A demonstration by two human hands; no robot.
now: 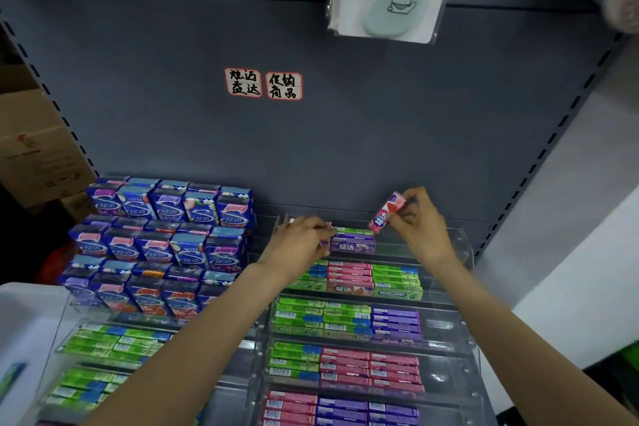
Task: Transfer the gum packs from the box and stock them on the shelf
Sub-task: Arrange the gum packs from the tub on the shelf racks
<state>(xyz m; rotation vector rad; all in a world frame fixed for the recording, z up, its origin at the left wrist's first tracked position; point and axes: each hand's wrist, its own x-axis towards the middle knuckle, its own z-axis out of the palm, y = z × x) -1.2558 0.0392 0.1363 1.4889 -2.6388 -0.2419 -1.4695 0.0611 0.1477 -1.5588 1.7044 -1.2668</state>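
Clear acrylic tiered rack (463,245) w/ rows of gum sticks (349,278), stacked blue gum boxes (166,235) beside, left

"DOUBLEMINT" on green gum packs (397,293)

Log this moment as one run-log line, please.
right hand: holds pink gum pack above top tier | left hand: on purple packs | acrylic rack: partly stocked
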